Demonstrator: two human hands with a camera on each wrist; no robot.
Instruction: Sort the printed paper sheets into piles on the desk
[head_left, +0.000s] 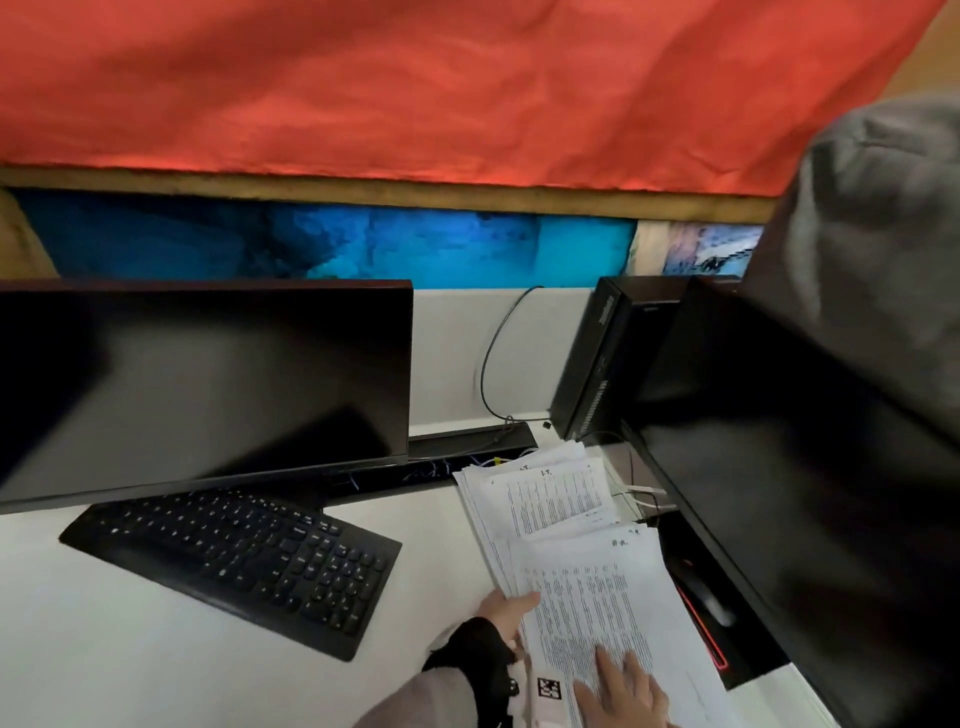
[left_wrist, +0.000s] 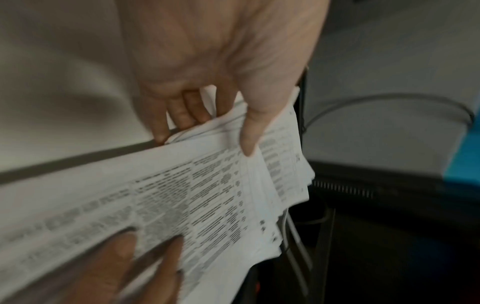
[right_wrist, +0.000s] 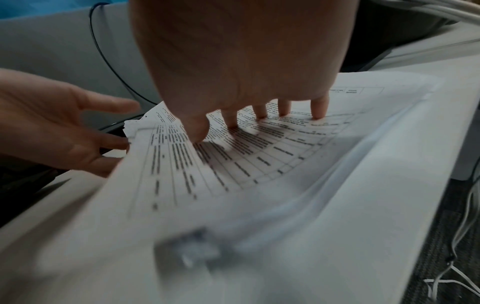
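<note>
White printed sheets (head_left: 566, 545), thin and limp, lying in a loose fanned stack on the right part of the desk (head_left: 104, 649), between keyboard (head_left: 234, 561) and a dark monitor (head_left: 805, 493). Edges splayed, not squared. Judged light singly, heavy as a stack; likely to slide sheet over sheet.

Head view: left hand (head_left: 506, 616) at the stack's left edge, thumb lying on top, other fingers hidden under the paper. Right hand (head_left: 623, 691) flat on the top sheet near the near edge, fingers straight and spread. No separate pile visible elsewhere on the desk.

Left wrist view: left hand (left_wrist: 215, 82) pinching the stack's edge, thumb above, fingers (left_wrist: 182, 113) curled beneath, several sheets bowed upward between them. Right hand's fingers (left_wrist: 145, 257) pressing the top sheet lower down. Far corners hanging past the desk edge over cables, sagging.

Right wrist view: right hand (right_wrist: 241, 72) with fingertips (right_wrist: 319, 111) straight and planted on the printed table, holding nothing. Top sheet buckled in a soft wave nearer the camera. Left hand (right_wrist: 64, 123) at the far edge, fingers under the paper.

Judgement: soft, easily creased, no stiffness to carry by one corner. Best hold at a long edge, thumb over and fingers under, other palm steadying the rest. Risk: overhanging sheets slipping off behind the desk.
</note>
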